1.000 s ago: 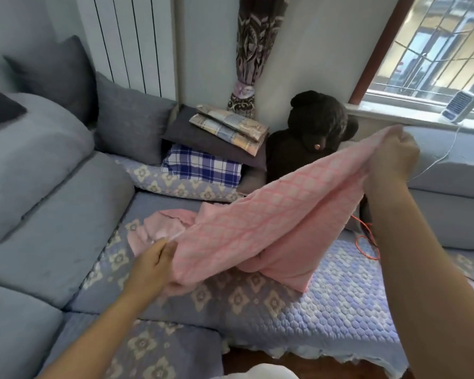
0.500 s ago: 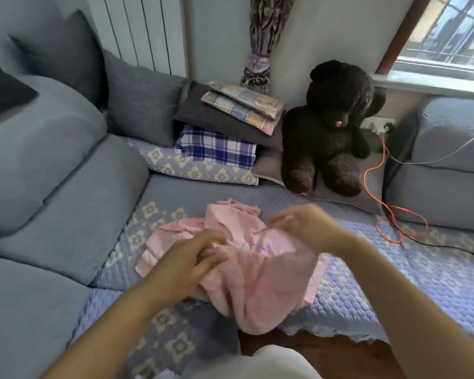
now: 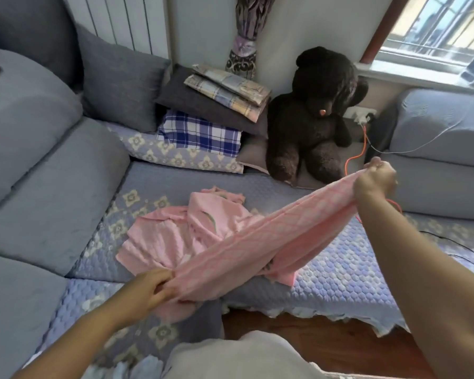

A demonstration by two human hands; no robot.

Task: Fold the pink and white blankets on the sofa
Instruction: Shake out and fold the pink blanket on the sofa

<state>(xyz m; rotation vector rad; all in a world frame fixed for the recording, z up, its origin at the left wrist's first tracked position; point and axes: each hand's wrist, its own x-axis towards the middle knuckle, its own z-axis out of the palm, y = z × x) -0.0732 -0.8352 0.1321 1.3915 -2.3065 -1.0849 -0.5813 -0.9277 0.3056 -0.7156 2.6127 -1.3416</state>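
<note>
A pink checked blanket (image 3: pixel 260 242) is stretched in a band between my two hands above the sofa seat. My left hand (image 3: pixel 151 288) grips its near end, low and close to me. My right hand (image 3: pixel 375 179) grips the far end, raised at the right. More pink cloth (image 3: pixel 175 236) lies crumpled on the quilted lilac sofa cover (image 3: pixel 340 280) behind the stretched band. I cannot tell whether this is the same blanket or a second one. No white blanket shows.
A dark teddy bear (image 3: pixel 315 116) sits in the sofa corner. Beside it are stacked pillows and folded plaid cloths (image 3: pixel 203 129). Grey back cushions (image 3: pixel 47 165) line the left. An orange cable (image 3: pixel 356 154) runs over the seat at the right. Wooden floor (image 3: pixel 312 340) shows below the sofa edge.
Half a second ago my hands were close together with the blanket bunched. Now they have pulled apart, the right hand up and to the right, stretching the blanket taut.
</note>
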